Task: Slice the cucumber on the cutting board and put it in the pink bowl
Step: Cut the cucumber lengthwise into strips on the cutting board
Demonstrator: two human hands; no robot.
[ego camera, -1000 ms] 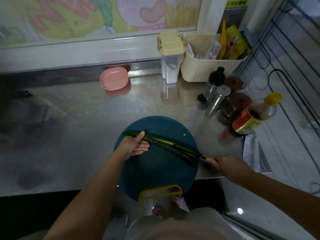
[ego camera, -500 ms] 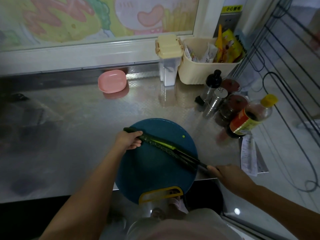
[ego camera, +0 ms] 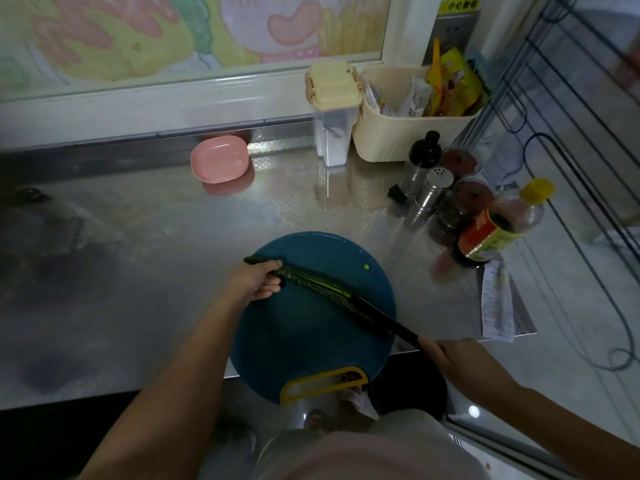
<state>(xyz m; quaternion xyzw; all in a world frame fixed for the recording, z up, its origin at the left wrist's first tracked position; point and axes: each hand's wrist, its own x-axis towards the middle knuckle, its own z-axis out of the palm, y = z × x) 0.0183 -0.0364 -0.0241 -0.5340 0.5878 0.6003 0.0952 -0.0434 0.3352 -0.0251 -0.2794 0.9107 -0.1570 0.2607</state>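
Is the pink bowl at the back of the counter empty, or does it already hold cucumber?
Empty. Inside the pink bowl only its plain pink bottom shows; the cucumber lies on the cutting board.

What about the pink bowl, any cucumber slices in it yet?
No, the pink bowl shows only its bare pink inside, and the cucumber lies on the cutting board.

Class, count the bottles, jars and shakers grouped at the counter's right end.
5: black-capped bottle, metal shaker before it, far red-lidded jar by the basket, near red-lidded jar, yellow-capped bottle nearest the edge. Others may hide behind them.
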